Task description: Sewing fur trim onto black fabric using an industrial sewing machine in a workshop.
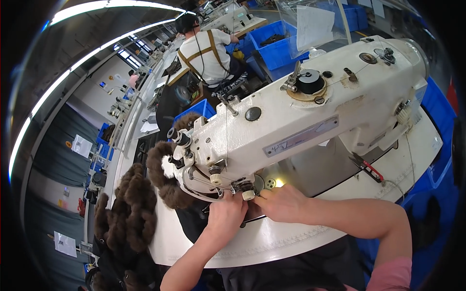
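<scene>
A white sewing machine (301, 131) fills the middle and right of the view. My left hand (225, 216) is closed at the edge of black fabric (189, 218), beside the needle area. My right hand (284, 203) is closed just right of the presser, its fingertips hidden; what they pinch is unclear. Brown fur trim (172, 194) lies around the machine head's left end. A lit spot (279, 183) shines on the bed behind my right hand.
Red-handled snips (369, 170) lie on the white table (194, 252) at right. More fur-trimmed pieces (128, 208) are heaped at left. Blue bins (276, 53) stand behind. A person in a white top (204, 58) sits at another station ahead.
</scene>
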Demonstrator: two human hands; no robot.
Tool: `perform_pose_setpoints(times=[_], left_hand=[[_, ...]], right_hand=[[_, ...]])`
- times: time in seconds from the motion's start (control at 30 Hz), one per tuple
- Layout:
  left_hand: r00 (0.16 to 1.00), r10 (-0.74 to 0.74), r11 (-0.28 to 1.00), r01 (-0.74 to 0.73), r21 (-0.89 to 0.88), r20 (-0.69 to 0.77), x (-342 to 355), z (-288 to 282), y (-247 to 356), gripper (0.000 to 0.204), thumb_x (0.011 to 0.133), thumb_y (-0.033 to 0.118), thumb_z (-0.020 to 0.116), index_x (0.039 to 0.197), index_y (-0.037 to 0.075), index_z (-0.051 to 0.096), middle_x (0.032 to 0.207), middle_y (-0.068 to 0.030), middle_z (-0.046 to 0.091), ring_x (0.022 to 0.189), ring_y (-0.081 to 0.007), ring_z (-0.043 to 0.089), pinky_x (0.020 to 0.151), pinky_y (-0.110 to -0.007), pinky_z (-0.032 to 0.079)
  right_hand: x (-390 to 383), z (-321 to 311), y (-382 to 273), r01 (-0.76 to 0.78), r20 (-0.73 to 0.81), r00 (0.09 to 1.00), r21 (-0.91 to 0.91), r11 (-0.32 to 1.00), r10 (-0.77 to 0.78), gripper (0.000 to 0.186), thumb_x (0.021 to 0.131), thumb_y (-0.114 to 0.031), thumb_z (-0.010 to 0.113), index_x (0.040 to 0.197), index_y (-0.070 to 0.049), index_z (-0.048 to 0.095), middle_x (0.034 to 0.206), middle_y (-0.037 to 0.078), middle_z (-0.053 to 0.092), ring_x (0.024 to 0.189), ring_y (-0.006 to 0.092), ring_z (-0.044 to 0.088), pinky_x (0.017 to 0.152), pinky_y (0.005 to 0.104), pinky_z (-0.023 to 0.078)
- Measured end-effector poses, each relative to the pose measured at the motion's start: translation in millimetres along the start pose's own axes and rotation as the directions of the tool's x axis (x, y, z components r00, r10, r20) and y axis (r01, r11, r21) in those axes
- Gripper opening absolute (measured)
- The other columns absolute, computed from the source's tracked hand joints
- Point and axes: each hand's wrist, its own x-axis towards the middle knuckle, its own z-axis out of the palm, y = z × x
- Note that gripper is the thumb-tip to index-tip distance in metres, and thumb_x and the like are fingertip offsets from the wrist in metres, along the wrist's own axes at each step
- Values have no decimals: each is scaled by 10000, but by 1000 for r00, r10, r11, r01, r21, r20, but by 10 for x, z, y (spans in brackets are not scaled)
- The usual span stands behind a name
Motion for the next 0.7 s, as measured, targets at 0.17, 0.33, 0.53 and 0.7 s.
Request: perform_pose_setpoints(times=[0.17,0.33,0.53,0.7], left_hand=[[983,-120,968,147,-204,140,68,-168,-22,199,826,182,634,770,-9,617,610,-132,629,614,-315,650,556,-435,512],[958,-165,875,252,-414,234,146,-96,-126,187,840,169,658,823,-17,672,679,-164,665,626,-304,667,563,-372,514],[947,-74,881,209,-424,312,201,-303,-112,175,844,183,652,837,10,682,686,-144,662,629,-279,658,591,-349,507],[952,-130,900,231,-370,278,96,-149,-80,163,847,199,640,861,45,691,706,-124,667,633,-287,652,586,-367,503]], right_hand=[[36,-85,-34,-27,48,998,0,1000,27,216,841,-145,560,1022,-34,602,820,108,612,653,276,658,559,391,512],[48,87,14,13,-32,999,-75,997,-16,277,827,-173,593,1078,-56,605,758,94,576,603,269,637,518,388,505],[65,-40,-24,30,68,997,-55,998,-26,230,851,-133,538,1057,-66,614,816,125,607,656,275,659,571,385,524],[81,23,-8,43,66,997,-131,990,-35,240,831,-186,580,1043,-79,617,767,94,590,596,262,637,515,379,518]])
